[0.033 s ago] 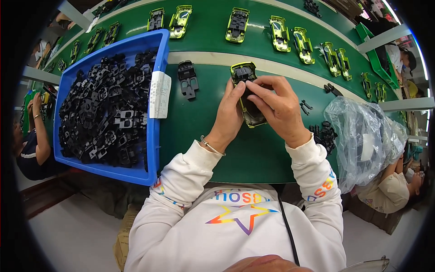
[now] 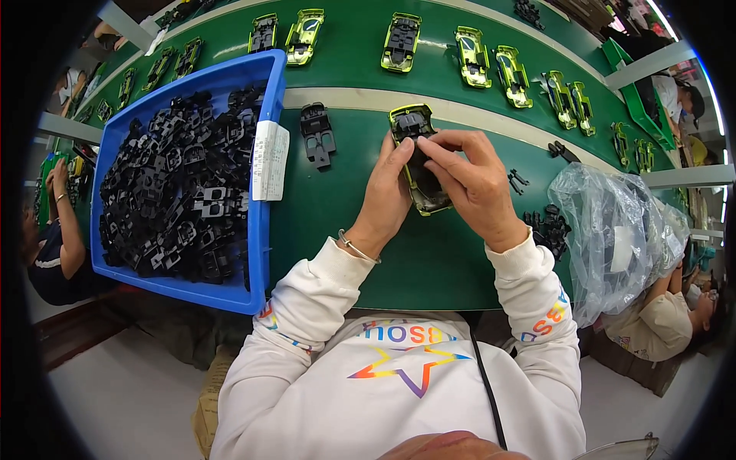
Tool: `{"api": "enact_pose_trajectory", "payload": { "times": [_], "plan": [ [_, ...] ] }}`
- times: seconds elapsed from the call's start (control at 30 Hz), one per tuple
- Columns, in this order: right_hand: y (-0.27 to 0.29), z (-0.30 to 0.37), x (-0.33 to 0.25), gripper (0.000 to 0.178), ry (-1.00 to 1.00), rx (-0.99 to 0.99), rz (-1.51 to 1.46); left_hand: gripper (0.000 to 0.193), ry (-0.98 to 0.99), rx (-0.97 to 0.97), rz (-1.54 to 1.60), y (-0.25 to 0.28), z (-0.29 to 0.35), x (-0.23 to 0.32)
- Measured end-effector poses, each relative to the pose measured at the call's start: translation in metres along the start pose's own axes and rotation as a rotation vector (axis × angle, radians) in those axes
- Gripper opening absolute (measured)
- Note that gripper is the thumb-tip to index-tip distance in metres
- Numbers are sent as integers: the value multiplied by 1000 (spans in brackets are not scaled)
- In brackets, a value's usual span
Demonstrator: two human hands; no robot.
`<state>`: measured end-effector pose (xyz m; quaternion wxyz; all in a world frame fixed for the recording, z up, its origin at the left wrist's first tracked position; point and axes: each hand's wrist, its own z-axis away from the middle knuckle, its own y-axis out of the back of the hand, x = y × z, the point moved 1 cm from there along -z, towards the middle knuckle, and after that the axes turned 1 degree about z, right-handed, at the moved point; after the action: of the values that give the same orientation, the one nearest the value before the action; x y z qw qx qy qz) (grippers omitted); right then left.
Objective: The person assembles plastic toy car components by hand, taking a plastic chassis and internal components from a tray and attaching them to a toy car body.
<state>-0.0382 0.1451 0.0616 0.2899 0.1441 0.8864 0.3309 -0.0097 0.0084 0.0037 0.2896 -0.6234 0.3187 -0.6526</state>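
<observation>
A yellow-green toy car body shell point(image 2: 431, 205) is held in front of me, its hollow underside facing up with a black plastic part point(image 2: 412, 121) inside its far end. My left hand point(image 2: 383, 195) is closed around the shell's left side, thumb laid over the edge. From the right, my right hand point(image 2: 481, 188) grips the shell, bent fingers and thumb pressed to its middle beside the left thumb. Those fingertips hide whatever lies under them. Left of the shell, a black chassis-like piece point(image 2: 317, 136) rests on the green table point(image 2: 330, 238).
A blue bin point(image 2: 263, 230) full of black plastic parts stands at left. Small black parts point(image 2: 550, 228) and a clear plastic bag point(image 2: 606, 238) lie right. Beyond a pale strip, several toy car bodies point(image 2: 402, 43) line the green surface. Other people sit at both sides.
</observation>
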Motion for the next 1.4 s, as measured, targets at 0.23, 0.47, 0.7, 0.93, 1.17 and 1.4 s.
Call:
{"api": "enact_pose_trajectory", "payload": {
  "times": [0.23, 0.47, 0.7, 0.93, 1.17, 1.4],
  "plan": [
    [-2, 11, 7, 31, 42, 163, 90, 43, 51, -12, -26, -11, 4, 4],
    [4, 13, 4, 34, 117, 31, 141, 47, 49, -42, -64, -6, 1, 2],
    [8, 15, -5, 28, -290, 143, -184, 56, 63, -67, -51, -11, 4, 5],
    [11, 13, -1, 32, -650, -14, -314, 59, 40, -44, -148, 0, 0, -4],
    [8, 6, 6, 39, -775, -158, -324, 60, 0, -51, -237, 3, -3, -6],
    [-16, -31, 32, 36, -876, -66, -765, 57, -43, 121, -69, 0, -4, 3]
  ]
}}
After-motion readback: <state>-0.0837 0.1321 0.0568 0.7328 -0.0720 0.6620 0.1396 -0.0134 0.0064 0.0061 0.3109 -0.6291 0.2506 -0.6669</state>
